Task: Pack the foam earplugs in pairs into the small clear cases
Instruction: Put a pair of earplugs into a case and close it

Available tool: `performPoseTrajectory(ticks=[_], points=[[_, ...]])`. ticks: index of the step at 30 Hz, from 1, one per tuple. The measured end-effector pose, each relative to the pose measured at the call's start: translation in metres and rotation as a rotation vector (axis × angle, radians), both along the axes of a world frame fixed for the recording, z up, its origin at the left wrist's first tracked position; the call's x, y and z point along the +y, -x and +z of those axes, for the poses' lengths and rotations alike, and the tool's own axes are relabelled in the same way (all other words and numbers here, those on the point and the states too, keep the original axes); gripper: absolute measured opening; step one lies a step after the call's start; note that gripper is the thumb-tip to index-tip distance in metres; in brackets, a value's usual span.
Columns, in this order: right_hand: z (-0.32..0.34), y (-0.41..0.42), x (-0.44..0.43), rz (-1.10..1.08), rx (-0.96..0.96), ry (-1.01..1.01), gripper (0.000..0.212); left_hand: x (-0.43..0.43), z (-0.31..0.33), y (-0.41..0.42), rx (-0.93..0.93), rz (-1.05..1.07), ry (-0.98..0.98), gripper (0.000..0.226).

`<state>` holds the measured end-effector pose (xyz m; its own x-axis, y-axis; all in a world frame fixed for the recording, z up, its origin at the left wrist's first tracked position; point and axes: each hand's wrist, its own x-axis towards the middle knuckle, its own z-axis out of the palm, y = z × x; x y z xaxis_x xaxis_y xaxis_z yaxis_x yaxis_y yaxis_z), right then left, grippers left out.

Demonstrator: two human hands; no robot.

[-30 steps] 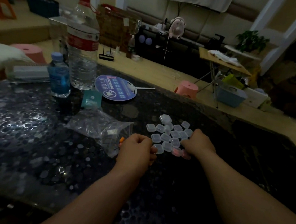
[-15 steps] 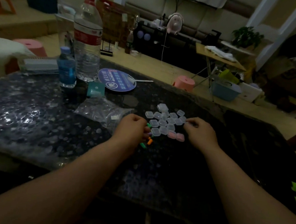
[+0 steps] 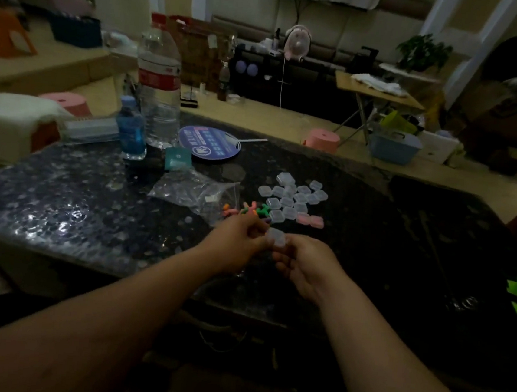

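Observation:
A small clear case (image 3: 276, 237) is held between my two hands above the dark table. My right hand (image 3: 302, 265) grips it from below and my left hand (image 3: 236, 244) pinches it from the left. Several colourful foam earplugs (image 3: 246, 210) lie in a loose heap just beyond my left hand. Behind them sits a cluster of several clear cases (image 3: 293, 199), with two pinkish filled cases (image 3: 310, 220) at its near right edge. What is inside the held case cannot be made out.
A crumpled clear plastic bag (image 3: 193, 191) lies left of the earplugs. Farther back stand a large water bottle (image 3: 159, 85), a small blue bottle (image 3: 132, 130), a teal packet (image 3: 177, 159) and a round blue fan (image 3: 209, 142). The table's near edge (image 3: 87, 258) runs below my forearms.
My right hand lifted one clear case from the cluster and drew it toward me. My left hand left the earplug heap and joined it at the case. The camera view shifted back.

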<state>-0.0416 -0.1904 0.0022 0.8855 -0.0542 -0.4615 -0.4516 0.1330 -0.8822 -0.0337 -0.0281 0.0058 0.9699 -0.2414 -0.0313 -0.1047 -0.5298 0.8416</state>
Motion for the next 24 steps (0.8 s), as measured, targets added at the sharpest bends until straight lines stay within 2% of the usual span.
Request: performPoseTrajectory(ticks=[2,5,7,11,14,17,24], points=[[-0.010,0.002,0.000,-0.001,-0.005,0.007,0.031,0.001,-0.007,0.000,-0.030,-0.003,-0.007,0.013],[-0.024,0.003,-0.003,-0.018,0.026,0.024,0.025,-0.003,-0.017,-0.002,-0.075,-0.028,-0.063,0.023],[-0.028,0.004,-0.003,0.029,0.031,0.085,0.018,-0.004,-0.023,-0.005,-0.071,-0.029,-0.034,0.025],[-0.022,-0.005,-0.003,0.083,0.029,0.082,0.027,-0.004,-0.024,-0.015,-0.100,-0.033,0.015,0.022],[-0.013,-0.010,-0.009,0.143,-0.017,0.143,0.023,-0.007,-0.021,-0.021,-0.079,-0.057,0.060,0.022],[-0.013,-0.012,-0.013,0.137,-0.030,0.169,0.018,-0.014,-0.023,-0.022,-0.021,-0.075,0.116,0.022],[-0.018,-0.006,-0.020,0.166,-0.059,0.111,0.013,-0.019,-0.032,-0.009,0.276,-0.041,0.359,0.023]])
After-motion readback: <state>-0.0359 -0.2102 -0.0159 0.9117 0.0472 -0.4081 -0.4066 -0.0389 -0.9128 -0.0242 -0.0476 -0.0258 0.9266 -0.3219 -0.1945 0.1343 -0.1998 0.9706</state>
